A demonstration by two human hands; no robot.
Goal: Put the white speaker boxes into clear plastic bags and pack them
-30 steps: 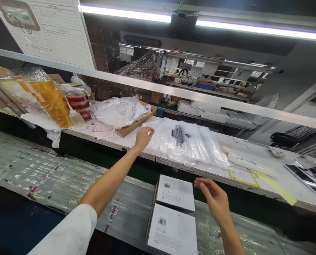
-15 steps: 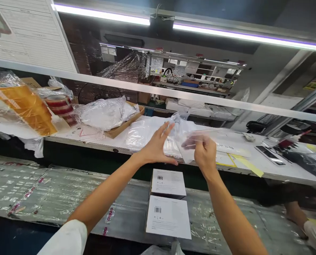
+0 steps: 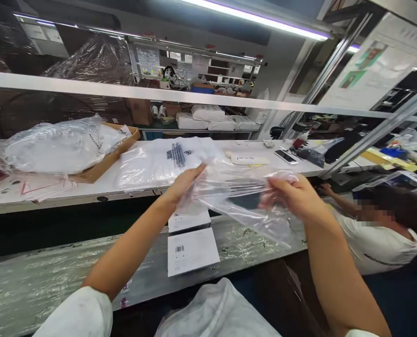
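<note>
A clear plastic bag (image 3: 236, 192) is stretched between my two hands, its lower part hanging loose. My left hand (image 3: 187, 185) grips its left side, fingers partly hidden by the film. On the other side, my right hand (image 3: 285, 194) is closed on the bag, with some fingers blurred behind the plastic. Below the hands, two white boxes with barcodes stand one behind the other; the nearer box (image 3: 193, 252) shows fully, while the farther box (image 3: 190, 221) is partly covered by my left hand and the film. A stack of printed plastic bags (image 3: 152, 161) lies on the white shelf.
The plastic-covered bench (image 3: 71, 267) runs below the white shelf (image 3: 99, 189). On the shelf are a cardboard tray (image 3: 126, 150) with wrapped items and a phone (image 3: 285, 157). A person in a white shirt (image 3: 387, 243) is close by on the right. A metal rail (image 3: 159, 96) crosses above the shelf.
The view has turned to the right. The bag is now spread out between both hands, where before my left hand was open beside it. A person has come into view on the right.
</note>
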